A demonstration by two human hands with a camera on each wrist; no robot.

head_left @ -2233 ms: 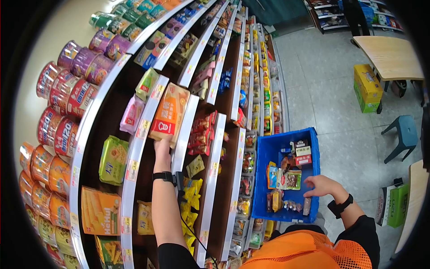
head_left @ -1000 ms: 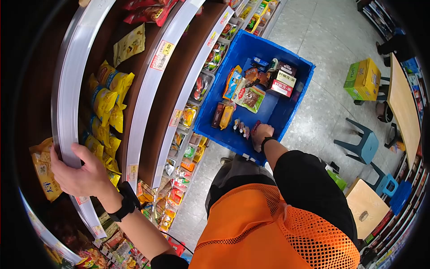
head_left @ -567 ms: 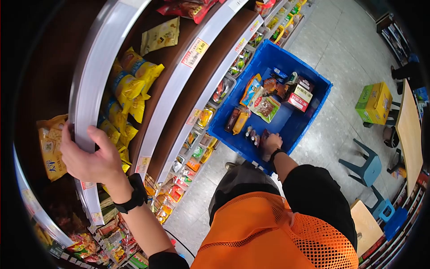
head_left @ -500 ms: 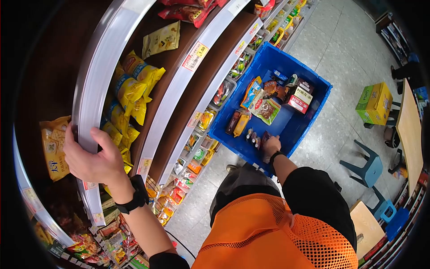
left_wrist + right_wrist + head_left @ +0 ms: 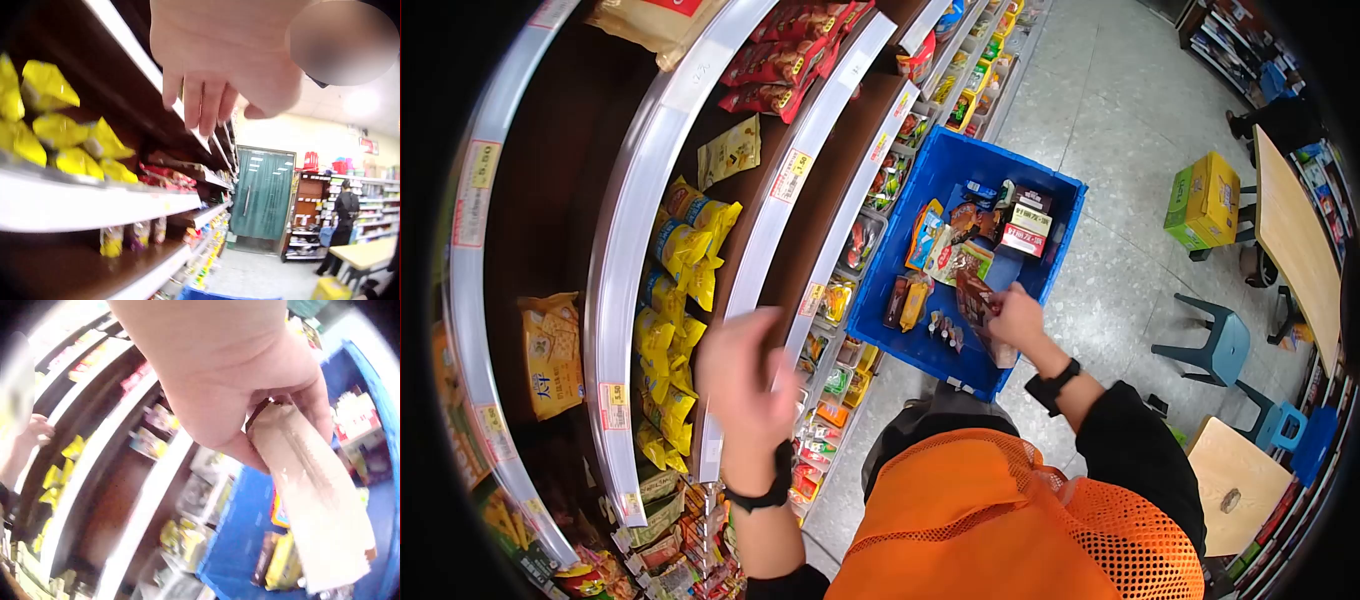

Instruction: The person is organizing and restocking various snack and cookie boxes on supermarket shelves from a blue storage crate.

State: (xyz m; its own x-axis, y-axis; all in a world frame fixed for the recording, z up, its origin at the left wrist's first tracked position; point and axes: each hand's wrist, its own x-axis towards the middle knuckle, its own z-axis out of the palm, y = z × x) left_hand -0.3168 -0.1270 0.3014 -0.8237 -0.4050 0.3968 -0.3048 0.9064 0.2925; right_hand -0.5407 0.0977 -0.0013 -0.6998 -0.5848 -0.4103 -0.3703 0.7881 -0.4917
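My right hand point(image 5: 1017, 318) grips a long brown packet point(image 5: 974, 300) over the near right part of the blue crate point(image 5: 1010, 160). In the right wrist view the pale, seamed back of the packet faces the camera, with the fingers curled round its upper end. My left hand point(image 5: 750, 385), blurred, is in front of the shelves near the yellow snack bags point(image 5: 665, 340). Its fingers hang loosely and hold nothing in the left wrist view. Inside the crate lie stacked small boxes point(image 5: 1027, 230), a clear-windowed snack bag point(image 5: 945, 258) and a yellow packet point(image 5: 915, 302).
Curved shelves with metal edges point(image 5: 615, 300) rise at the left, bearing a cracker pack point(image 5: 552, 355) and red bags point(image 5: 785, 60). Right of the crate are a yellow-green carton point(image 5: 1203, 205), a blue-grey stool point(image 5: 1215, 340) and wooden tables point(image 5: 1300, 240). Another person point(image 5: 345, 215) stands farther off.
The left hand has let go of the shelf edge and moved right, away from it. The right hand has raised the brown packet from the near end of the crate.
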